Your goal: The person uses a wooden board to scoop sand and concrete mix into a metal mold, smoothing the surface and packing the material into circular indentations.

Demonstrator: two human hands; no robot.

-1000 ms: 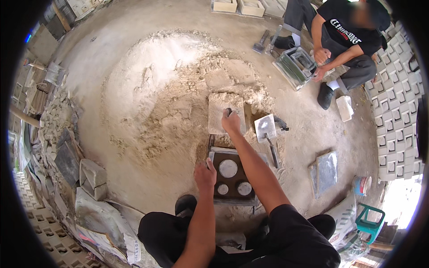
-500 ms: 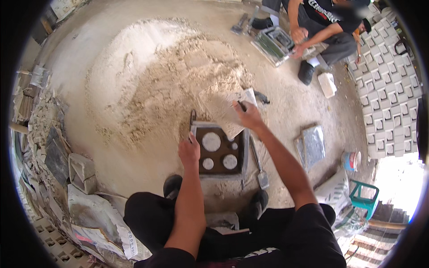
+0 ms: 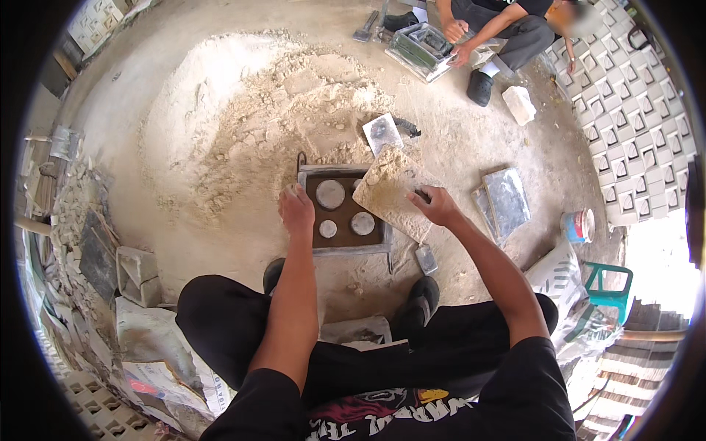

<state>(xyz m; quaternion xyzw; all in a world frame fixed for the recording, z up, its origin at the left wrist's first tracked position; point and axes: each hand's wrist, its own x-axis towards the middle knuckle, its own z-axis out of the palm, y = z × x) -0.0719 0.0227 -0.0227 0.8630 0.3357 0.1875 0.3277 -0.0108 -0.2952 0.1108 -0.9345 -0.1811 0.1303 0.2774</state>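
My right hand (image 3: 440,206) grips the dark handle of a square flat plate (image 3: 412,209), which is tilted and carries pale sandy powder. The plate overhangs the right part of a rectangular metal mould (image 3: 346,250). Inside the mould, pale round discs (image 3: 331,194) stand out of a brown bed; some are hidden by the plate. My left hand (image 3: 297,210) is at the mould's left rim with its fingers closed; what they hold is hidden. Just beyond the plate lies a pale square piece (image 3: 382,134) with a dark handle beside it.
A large powder heap (image 3: 220,125) spreads beyond the mould. A small trowel (image 3: 426,259) lies near my right foot. Grey slabs (image 3: 506,198), a paint tub (image 3: 578,225) and a green stool (image 3: 609,287) are at right. Another person's hands (image 3: 460,44) work at another mould (image 3: 421,51).
My right hand has brought the powder-covered plate nearer and to the right, uncovering the pale square piece. My left hand has shifted up along the mould's rim. The whole view has also shifted.
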